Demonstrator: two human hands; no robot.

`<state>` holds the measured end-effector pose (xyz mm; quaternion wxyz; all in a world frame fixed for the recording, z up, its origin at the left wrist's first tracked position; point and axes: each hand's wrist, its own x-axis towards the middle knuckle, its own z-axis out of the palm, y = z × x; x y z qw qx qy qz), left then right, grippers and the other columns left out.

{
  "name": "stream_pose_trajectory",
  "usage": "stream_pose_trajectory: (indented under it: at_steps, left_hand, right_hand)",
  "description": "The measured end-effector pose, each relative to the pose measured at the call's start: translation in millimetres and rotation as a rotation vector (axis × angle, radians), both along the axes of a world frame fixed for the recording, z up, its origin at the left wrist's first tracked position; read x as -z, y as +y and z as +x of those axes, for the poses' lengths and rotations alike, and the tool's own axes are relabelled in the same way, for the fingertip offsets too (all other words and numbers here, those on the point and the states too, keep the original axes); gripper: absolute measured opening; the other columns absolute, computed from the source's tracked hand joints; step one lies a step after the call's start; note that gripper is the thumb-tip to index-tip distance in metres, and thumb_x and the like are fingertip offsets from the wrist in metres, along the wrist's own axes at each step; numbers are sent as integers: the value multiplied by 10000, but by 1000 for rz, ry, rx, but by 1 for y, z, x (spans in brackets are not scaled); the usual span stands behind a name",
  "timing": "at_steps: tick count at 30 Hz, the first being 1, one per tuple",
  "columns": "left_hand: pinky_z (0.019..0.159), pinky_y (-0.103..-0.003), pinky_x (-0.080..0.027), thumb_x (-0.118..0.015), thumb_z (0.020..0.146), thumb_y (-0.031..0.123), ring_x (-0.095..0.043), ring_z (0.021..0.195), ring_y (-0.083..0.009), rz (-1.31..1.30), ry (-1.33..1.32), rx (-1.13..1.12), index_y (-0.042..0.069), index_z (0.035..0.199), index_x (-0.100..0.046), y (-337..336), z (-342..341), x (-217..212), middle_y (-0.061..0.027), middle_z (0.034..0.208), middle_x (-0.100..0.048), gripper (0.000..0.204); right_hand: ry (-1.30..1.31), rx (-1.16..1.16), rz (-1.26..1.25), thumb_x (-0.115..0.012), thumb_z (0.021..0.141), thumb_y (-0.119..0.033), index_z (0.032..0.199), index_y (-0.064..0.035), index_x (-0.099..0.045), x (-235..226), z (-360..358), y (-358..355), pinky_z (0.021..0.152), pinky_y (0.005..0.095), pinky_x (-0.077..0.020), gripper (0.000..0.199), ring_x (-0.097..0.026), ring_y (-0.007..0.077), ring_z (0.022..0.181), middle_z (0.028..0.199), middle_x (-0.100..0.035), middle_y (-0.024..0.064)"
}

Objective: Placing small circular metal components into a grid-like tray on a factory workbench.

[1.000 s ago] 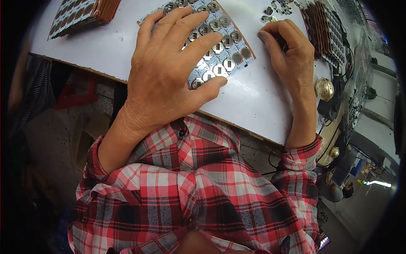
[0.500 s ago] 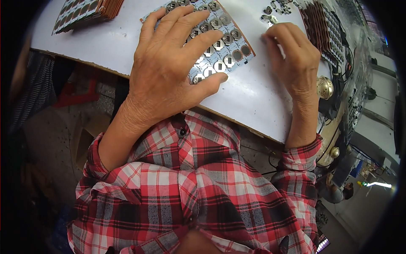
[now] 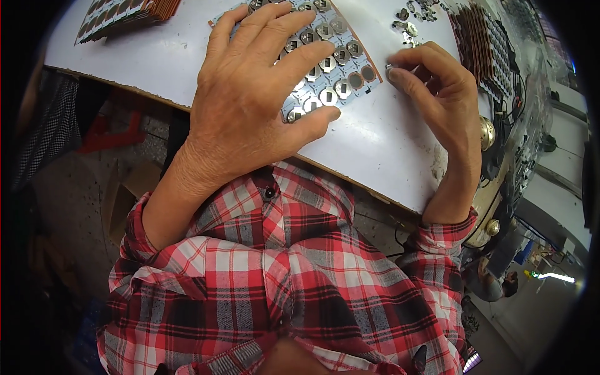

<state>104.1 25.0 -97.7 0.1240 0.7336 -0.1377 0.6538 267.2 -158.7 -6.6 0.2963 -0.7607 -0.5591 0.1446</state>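
Observation:
My left hand [image 3: 259,94] lies flat, fingers spread, on a panel of small round metal-capped circuit pieces [image 3: 337,59] that rests on the white table [image 3: 381,144]. The palm covers most of the panel. Just right of the panel's corner, my right hand [image 3: 437,94] pinches a tiny silvery part [image 3: 389,67] between thumb and fingertips, close above the table. Loose small metal parts [image 3: 409,28] lie beyond its fingers.
A stack of similar panels [image 3: 128,12] sits at the table's far left. Another brown stack of panels [image 3: 484,44] stands on edge at the right. A brass knob [image 3: 487,132] and cables hang off the table's right edge. My plaid shirt [image 3: 281,275] fills the foreground.
My right hand has curled up from lying flat and moved left toward the panel's corner, now pinching a small part. My left hand stays on the panel.

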Motion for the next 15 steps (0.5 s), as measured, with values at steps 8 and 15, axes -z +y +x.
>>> stream_pose_trajectory:
  at_steps: [8, 15]
  left_hand:
    - [1058, -544, -424, -810, 778, 334, -581, 1258, -393, 66, -41, -5, 8, 1206, -716, 5, 7, 6, -236, 1295, -636, 546]
    - [1080, -561, -411, -810, 776, 357, -570, 1273, -405, 128, -77, -17, 10, 1201, -718, 13, 11, 12, -239, 1298, -631, 556]
  right_hand:
    - [-106, 11, -60, -682, 1006, -81, 1082, -29, -680, -4, -6, 1, 631, 236, -467, 92, -584, 65, 730, 851, -655, 4]
    - [532, -47, 16, -650, 1004, -47, 1100, -15, -701, -1, -13, 2, 649, 222, -499, 113, -612, 66, 759, 870, -654, -5]
